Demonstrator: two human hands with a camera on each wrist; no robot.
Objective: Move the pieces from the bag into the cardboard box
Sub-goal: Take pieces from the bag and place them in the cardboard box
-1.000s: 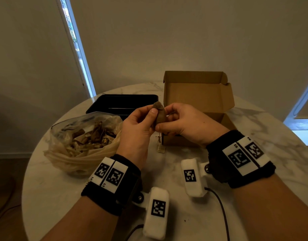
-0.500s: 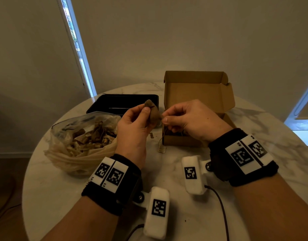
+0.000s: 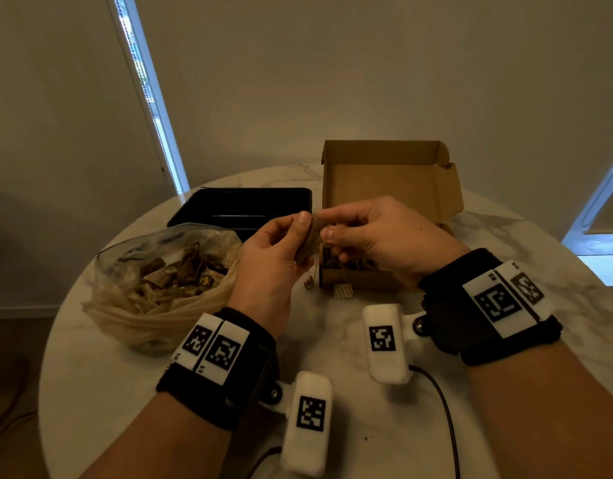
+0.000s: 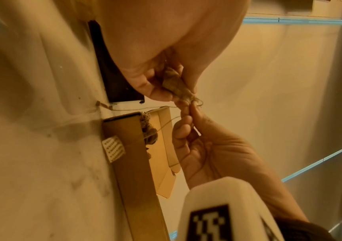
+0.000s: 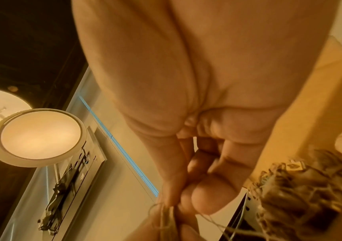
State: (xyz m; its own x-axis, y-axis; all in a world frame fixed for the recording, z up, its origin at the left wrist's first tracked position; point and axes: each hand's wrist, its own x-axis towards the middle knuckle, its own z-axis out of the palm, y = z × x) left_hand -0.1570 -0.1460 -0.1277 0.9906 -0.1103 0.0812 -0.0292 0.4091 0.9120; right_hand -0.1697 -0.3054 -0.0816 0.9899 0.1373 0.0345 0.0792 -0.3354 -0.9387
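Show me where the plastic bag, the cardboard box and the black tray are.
plastic bag (image 3: 153, 316), head view, its front wall.
cardboard box (image 3: 384, 178), head view, its raised lid.
black tray (image 3: 243, 198), head view, its far rim.

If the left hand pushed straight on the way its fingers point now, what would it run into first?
The left hand points up and right at the small brown pouch it already pinches; just beyond are the right hand's fingertips on that pouch. Past them probably the cardboard box, though depth is unclear.
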